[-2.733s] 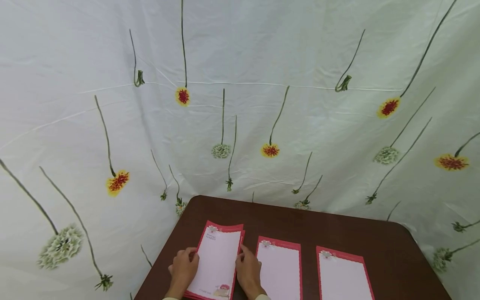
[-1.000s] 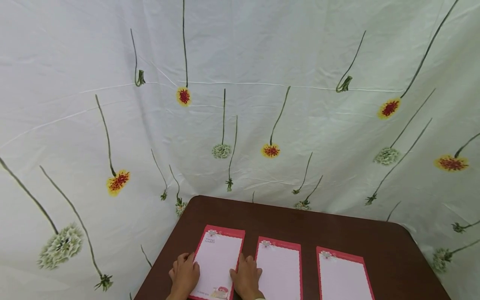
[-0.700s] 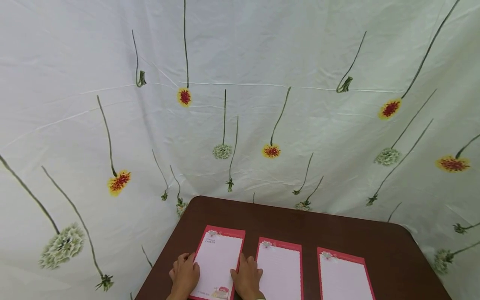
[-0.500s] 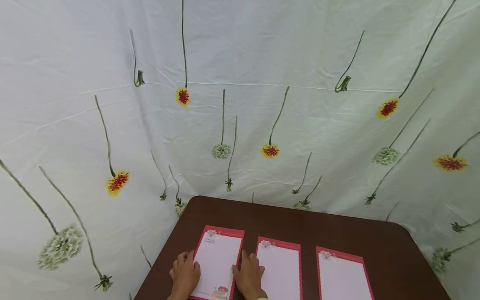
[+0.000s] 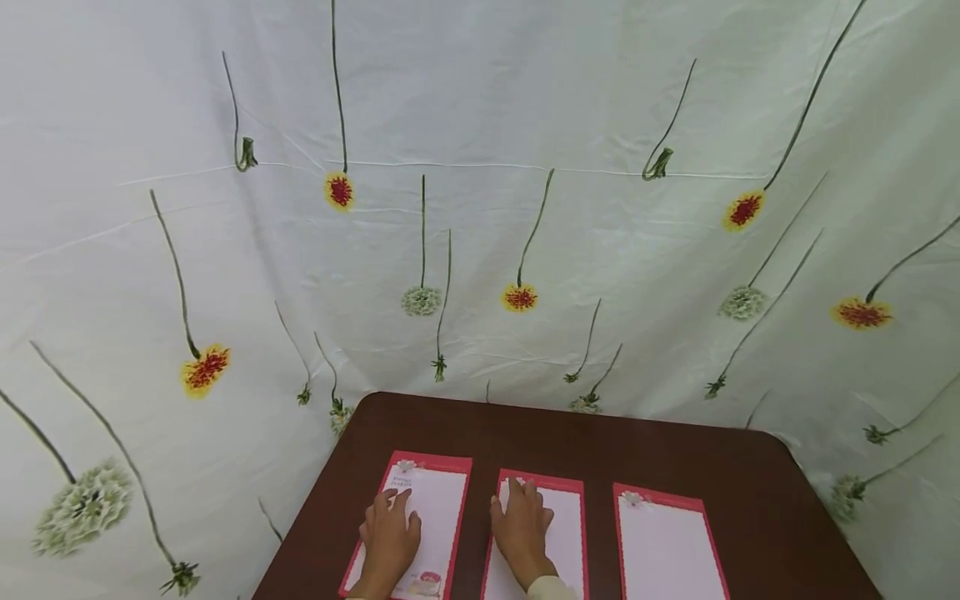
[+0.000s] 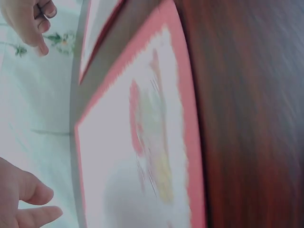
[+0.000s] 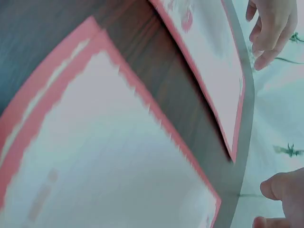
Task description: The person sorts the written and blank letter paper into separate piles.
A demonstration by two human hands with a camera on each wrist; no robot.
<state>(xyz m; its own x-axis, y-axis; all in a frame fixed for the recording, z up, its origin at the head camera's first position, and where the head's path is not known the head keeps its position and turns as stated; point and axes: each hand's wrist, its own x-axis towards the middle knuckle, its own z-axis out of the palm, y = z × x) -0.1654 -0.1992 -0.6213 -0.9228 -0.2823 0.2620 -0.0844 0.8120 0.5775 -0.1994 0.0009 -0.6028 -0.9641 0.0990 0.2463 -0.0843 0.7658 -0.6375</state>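
Over the left red-bordered letter paper (image 5: 442,517) is my left hand (image 5: 392,537), fingers spread above its printed white face and holding nothing. A small pink drawing shows at that paper's bottom corner. My right hand (image 5: 522,527) reaches across the middle letter paper (image 5: 564,533), fingertips near the flower printed at its top, and covers part of it. In the right wrist view, the middle letter paper (image 7: 118,156) shows a second red border along one side, so more than one sheet lies there. The left wrist view has the left letter paper (image 6: 109,156) flat on the wood, blurred.
A third letter paper (image 5: 666,542) with the same red border lies to the right. All three lie in a row on a dark brown table (image 5: 570,437) with rounded corners. Behind it hangs a white curtain (image 5: 480,108) printed with flowers.
Both hands have left the edges of the left paper, which they squared flat earlier. The left hand moved over its face; the right hand went right onto the middle paper. The head view turned slightly right.
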